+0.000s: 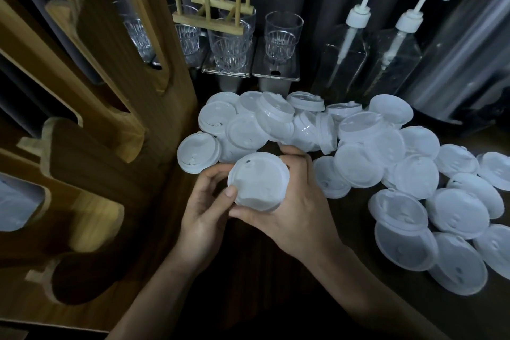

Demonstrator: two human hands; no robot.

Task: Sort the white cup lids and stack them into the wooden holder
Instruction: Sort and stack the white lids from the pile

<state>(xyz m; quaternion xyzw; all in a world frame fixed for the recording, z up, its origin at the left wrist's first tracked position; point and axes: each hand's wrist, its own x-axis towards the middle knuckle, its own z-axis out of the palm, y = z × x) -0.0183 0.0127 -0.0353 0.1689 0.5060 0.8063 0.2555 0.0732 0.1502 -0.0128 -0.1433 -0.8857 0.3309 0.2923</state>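
A small stack of white cup lids [258,183] is held between both hands above the dark counter. My left hand [205,210] grips its left edge, with the thumb on the rim. My right hand [294,207] curls round its right side and bottom edge. Behind and to the right lies a loose pile of several white lids [358,146]. The wooden holder [91,107] with rounded slots stands at the left. One of its lower slots shows white lids [16,207] inside.
Clear glasses [283,36] stand on metal trays at the back, beside a small wooden peg rack [212,19]. Two pump bottles [345,55] stand at the back right, next to a clear plastic sleeve [463,58]. More lids [441,229] spread over the counter's right side.
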